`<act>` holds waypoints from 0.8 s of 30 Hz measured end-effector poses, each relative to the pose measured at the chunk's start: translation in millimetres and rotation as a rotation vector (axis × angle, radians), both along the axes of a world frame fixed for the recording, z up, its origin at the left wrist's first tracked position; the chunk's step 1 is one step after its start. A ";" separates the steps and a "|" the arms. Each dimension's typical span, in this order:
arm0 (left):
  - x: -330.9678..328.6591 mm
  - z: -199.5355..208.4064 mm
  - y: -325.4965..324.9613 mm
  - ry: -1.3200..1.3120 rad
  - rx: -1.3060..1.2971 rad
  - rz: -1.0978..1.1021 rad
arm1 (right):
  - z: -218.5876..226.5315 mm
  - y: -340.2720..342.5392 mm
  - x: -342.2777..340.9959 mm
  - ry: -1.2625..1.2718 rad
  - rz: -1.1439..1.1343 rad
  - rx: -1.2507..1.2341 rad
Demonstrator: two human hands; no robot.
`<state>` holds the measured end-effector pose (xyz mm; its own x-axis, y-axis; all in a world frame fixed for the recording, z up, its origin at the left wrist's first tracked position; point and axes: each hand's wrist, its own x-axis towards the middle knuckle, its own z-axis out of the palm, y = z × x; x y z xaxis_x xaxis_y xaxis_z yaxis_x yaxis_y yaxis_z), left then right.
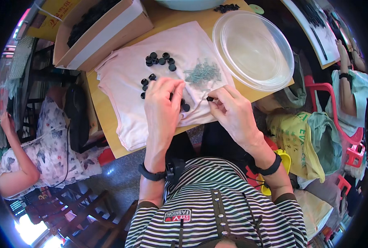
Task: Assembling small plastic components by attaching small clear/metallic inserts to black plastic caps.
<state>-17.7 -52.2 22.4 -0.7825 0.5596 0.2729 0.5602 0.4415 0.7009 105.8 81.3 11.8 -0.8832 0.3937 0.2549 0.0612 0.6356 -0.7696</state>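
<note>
A pale pink cloth point(126, 78) covers the wooden table point(105, 120). On it lie several small black round caps point(161, 59) and a pile of small metal screws point(202, 73). My left hand point(162, 103) rests palm down on the cloth, fingertips over a few caps near its middle. My right hand point(231, 109) pinches one small black cap point(209, 98) between thumb and forefinger, just below the screw pile. The two hands are a few centimetres apart.
A clear plastic bowl point(254, 49) sits at the table's right end. A cardboard box point(97, 31) of dark parts stands at the back left. One person sits at the left point(43, 144), another at the right point(351, 87) by a red chair. Bags point(303, 136) lie beside me.
</note>
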 end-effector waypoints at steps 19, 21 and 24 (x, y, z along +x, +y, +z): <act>-31.3 -4.7 33.2 0.321 -0.242 -0.159 | -0.7 3.6 2.1 -0.042 0.034 0.077; -32.7 -5.3 31.3 0.304 -0.211 -0.166 | -1.5 4.7 2.8 -0.041 0.036 0.077; -30.5 -2.7 27.8 0.254 -0.138 -0.151 | -4.1 7.6 4.8 -0.038 0.033 -0.035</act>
<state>-48.1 -24.4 19.7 -0.6048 0.7093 0.3622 0.7756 0.4213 0.4700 110.6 88.9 7.6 -0.9046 0.3723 0.2074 0.0705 0.6107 -0.7887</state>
